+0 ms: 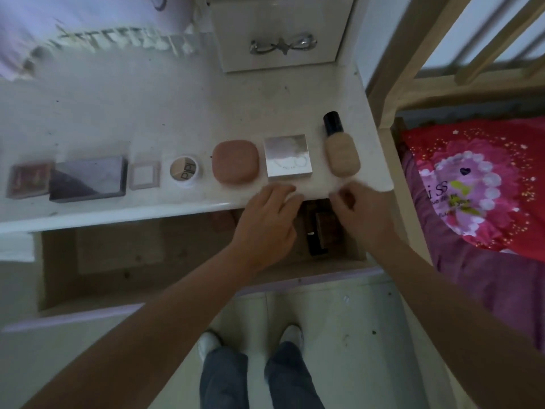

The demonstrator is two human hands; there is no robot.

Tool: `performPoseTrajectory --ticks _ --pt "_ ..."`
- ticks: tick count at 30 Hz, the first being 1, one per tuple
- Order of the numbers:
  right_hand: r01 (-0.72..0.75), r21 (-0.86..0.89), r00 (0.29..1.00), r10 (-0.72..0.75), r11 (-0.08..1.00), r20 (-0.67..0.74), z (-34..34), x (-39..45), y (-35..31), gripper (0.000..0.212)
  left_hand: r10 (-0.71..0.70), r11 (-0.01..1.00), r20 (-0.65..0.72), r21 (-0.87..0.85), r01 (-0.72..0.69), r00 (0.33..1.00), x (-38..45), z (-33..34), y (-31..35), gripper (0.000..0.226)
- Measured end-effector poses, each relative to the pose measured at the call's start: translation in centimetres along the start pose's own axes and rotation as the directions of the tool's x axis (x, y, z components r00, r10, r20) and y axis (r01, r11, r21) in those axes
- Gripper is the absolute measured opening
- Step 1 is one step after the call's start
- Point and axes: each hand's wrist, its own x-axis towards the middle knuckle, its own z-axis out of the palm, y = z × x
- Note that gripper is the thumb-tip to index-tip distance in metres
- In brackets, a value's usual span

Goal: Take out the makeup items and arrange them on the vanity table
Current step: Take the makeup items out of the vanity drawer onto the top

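Note:
Several makeup items lie in a row on the white vanity table (177, 113): a dark red palette (28, 178), a mirrored palette (88, 178), a small pale square case (145, 175), a round pot (185, 169), a pink rounded compact (235, 160), a silver square compact (287, 157) and a beige foundation bottle (342, 152) with a black cap. Below the table's front edge the drawer (118, 293) stands pulled out, with dark items (318, 228) at its right end. My left hand (265, 225) hovers over the drawer, fingertips at the table edge. My right hand (362, 214) is beside it, fingers loosely curled, holding nothing visible.
A small white drawer unit (280, 33) with a silver handle stands at the back of the table. A wooden bed frame (392, 84) and red and pink bedding (477, 184) lie close on the right. My feet (250, 340) stand on the tiled floor below.

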Motion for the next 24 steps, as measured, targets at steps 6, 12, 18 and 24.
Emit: performPoseTrajectory --ticks 6,12,18,24 --pt "-0.172 -0.451 0.831 0.375 0.876 0.410 5.4 -1.2 0.4 0.045 -0.278 0.961 0.331 0.079 0.267 0.902 -5.6 3.5 -0.7 0.048" --pt "-0.181 -0.433 0.892 0.332 0.883 0.306 5.5 -2.2 0.3 0.017 -0.420 0.904 0.391 0.102 0.414 0.819 -6.7 5.0 -1.4 0.040" --pt "-0.159 -0.409 0.966 0.227 0.898 0.125 0.8 -5.0 1.5 0.020 -0.193 0.978 0.533 0.170 0.119 0.824 -2.4 6.8 -0.4 0.041" --pt "-0.086 -0.205 0.988 0.110 0.975 0.105 -1.4 -6.6 3.4 0.019 0.212 0.838 0.462 0.367 -0.403 0.861 1.3 8.8 1.0 0.029"
